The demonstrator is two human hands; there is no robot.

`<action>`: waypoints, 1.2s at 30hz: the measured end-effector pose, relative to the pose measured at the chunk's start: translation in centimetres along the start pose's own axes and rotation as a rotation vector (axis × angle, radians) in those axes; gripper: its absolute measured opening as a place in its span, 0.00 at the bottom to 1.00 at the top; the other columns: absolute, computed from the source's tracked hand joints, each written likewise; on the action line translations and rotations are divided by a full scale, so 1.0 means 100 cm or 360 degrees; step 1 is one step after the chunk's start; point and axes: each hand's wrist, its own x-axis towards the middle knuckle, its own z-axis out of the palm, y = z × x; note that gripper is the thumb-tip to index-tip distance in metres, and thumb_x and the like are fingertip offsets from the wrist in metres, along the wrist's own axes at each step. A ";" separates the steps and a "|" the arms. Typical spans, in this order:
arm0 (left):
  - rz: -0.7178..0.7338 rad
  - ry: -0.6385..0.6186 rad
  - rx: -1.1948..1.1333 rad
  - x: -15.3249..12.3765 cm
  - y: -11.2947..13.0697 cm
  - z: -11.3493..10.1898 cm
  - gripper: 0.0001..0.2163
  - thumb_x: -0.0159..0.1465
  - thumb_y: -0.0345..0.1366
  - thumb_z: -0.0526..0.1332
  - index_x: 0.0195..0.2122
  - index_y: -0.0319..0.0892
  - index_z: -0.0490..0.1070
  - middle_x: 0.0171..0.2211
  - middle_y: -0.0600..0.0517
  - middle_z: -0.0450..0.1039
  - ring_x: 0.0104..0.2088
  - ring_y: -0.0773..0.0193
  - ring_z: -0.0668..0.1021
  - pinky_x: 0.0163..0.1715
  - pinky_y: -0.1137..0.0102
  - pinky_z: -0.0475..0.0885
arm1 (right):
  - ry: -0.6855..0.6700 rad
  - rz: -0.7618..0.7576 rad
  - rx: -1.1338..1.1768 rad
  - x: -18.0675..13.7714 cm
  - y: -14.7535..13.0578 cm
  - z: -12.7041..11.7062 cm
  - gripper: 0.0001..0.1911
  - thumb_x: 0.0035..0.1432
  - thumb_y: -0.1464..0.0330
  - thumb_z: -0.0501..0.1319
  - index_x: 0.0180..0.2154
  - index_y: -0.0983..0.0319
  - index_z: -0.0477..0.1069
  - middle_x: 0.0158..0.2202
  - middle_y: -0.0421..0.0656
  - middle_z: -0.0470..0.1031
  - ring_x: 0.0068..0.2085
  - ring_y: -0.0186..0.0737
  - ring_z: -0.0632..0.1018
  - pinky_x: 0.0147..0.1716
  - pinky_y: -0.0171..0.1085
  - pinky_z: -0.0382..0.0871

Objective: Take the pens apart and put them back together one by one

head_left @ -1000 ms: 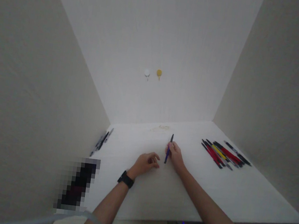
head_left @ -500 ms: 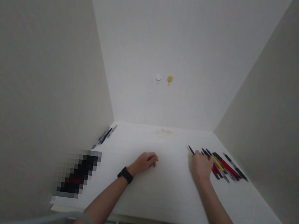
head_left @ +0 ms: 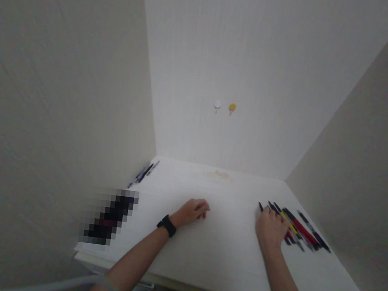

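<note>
My right hand (head_left: 270,228) lies palm down at the left edge of a row of pens (head_left: 302,229) in red, black and yellow on the right of the white table (head_left: 224,243). Its fingers close on a dark pen (head_left: 260,206) whose tip sticks out beyond them, beside the row. My left hand (head_left: 193,210) rests on the table near the middle, fingers loosely curled, with nothing visible in it. A black watch (head_left: 167,225) is on that wrist.
A few dark pens (head_left: 144,172) lie along the left wall at the back. A blurred dark object (head_left: 110,218) sits at the table's left front. Two small hooks, white (head_left: 217,105) and yellow (head_left: 232,107), hang on the back wall. Walls enclose three sides.
My right hand carried the dark pen from the table's middle rightward to the row of pens and lowered onto it. My left hand stayed in place. The view swung left.
</note>
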 end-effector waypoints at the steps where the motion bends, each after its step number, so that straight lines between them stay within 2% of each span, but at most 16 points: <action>1: 0.0011 0.0045 0.0017 0.000 0.000 0.000 0.15 0.67 0.44 0.52 0.35 0.40 0.72 0.26 0.51 0.75 0.23 0.70 0.71 0.26 0.75 0.64 | 0.0001 -0.0004 -0.0010 0.000 0.001 0.002 0.13 0.62 0.76 0.48 0.39 0.68 0.72 0.34 0.55 0.77 0.37 0.51 0.76 0.41 0.46 0.55; 4: -0.0006 0.0285 0.0113 0.000 -0.001 -0.002 0.13 0.67 0.42 0.51 0.34 0.41 0.72 0.26 0.52 0.74 0.25 0.68 0.72 0.28 0.73 0.64 | 0.0021 -0.0013 -0.0023 0.000 0.003 0.006 0.13 0.62 0.76 0.49 0.39 0.67 0.71 0.34 0.53 0.76 0.36 0.50 0.76 0.40 0.46 0.54; 7: -0.0153 0.0590 0.0318 0.001 -0.009 -0.008 0.12 0.66 0.42 0.53 0.34 0.42 0.71 0.27 0.53 0.74 0.27 0.66 0.72 0.30 0.72 0.63 | 0.0059 -0.0025 -0.0025 0.000 0.004 0.009 0.12 0.63 0.74 0.49 0.41 0.67 0.70 0.35 0.53 0.76 0.36 0.49 0.76 0.40 0.46 0.54; 11: -0.0340 0.0963 0.0710 0.005 -0.026 -0.027 0.09 0.66 0.38 0.52 0.35 0.42 0.70 0.33 0.49 0.73 0.34 0.62 0.72 0.38 0.68 0.64 | 0.0062 -0.0218 0.0081 -0.005 -0.006 0.009 0.13 0.66 0.67 0.49 0.39 0.66 0.69 0.35 0.51 0.77 0.36 0.48 0.77 0.41 0.45 0.53; 16: -0.0603 0.1106 0.1303 0.011 -0.046 -0.064 0.11 0.65 0.34 0.52 0.45 0.39 0.70 0.47 0.40 0.69 0.50 0.52 0.69 0.50 0.58 0.61 | -0.0031 -0.0524 0.0237 -0.011 -0.023 0.008 0.15 0.68 0.67 0.47 0.37 0.64 0.69 0.31 0.48 0.78 0.32 0.44 0.78 0.39 0.44 0.52; 20: -0.0798 0.1209 0.1611 0.013 -0.065 -0.093 0.16 0.64 0.35 0.52 0.50 0.36 0.69 0.60 0.35 0.59 0.60 0.44 0.60 0.56 0.51 0.54 | -0.0045 -0.0514 0.0284 -0.011 -0.024 0.007 0.14 0.68 0.68 0.47 0.38 0.64 0.69 0.32 0.47 0.78 0.31 0.44 0.79 0.39 0.44 0.53; 22: -0.0895 0.1250 0.1697 0.015 -0.076 -0.102 0.19 0.64 0.35 0.51 0.55 0.35 0.67 0.64 0.34 0.54 0.64 0.43 0.55 0.59 0.48 0.49 | -0.0068 -0.0478 0.0307 -0.010 -0.023 0.007 0.14 0.67 0.68 0.47 0.37 0.64 0.69 0.31 0.47 0.78 0.31 0.44 0.79 0.38 0.43 0.53; 25: -0.1132 0.1285 0.1700 0.020 -0.090 -0.110 0.22 0.65 0.38 0.49 0.56 0.32 0.66 0.64 0.32 0.52 0.64 0.43 0.55 0.60 0.49 0.47 | -0.0106 -0.0463 0.0343 -0.010 -0.022 0.008 0.14 0.67 0.68 0.46 0.37 0.64 0.68 0.31 0.46 0.79 0.31 0.43 0.79 0.38 0.43 0.53; 28: -0.1198 0.1301 0.1723 0.023 -0.096 -0.111 0.21 0.65 0.39 0.48 0.53 0.32 0.69 0.62 0.33 0.57 0.61 0.44 0.60 0.59 0.50 0.50 | -0.0125 -0.0454 0.0375 -0.009 -0.023 0.009 0.13 0.67 0.68 0.47 0.38 0.63 0.68 0.32 0.45 0.79 0.32 0.43 0.79 0.37 0.43 0.52; 32: -0.1210 0.1390 0.1727 0.021 -0.092 -0.112 0.18 0.66 0.38 0.48 0.47 0.35 0.71 0.54 0.35 0.65 0.55 0.45 0.66 0.53 0.51 0.58 | -0.0158 -0.0438 0.0417 -0.008 -0.022 0.012 0.11 0.67 0.68 0.48 0.38 0.63 0.67 0.32 0.46 0.79 0.32 0.42 0.79 0.37 0.42 0.53; 36: -0.1371 0.1474 0.1590 0.019 -0.086 -0.116 0.14 0.65 0.33 0.48 0.44 0.37 0.72 0.50 0.36 0.66 0.50 0.46 0.69 0.47 0.55 0.62 | -0.0180 -0.0437 0.0454 -0.008 -0.021 0.013 0.10 0.67 0.69 0.48 0.39 0.63 0.67 0.33 0.46 0.79 0.33 0.43 0.79 0.37 0.42 0.53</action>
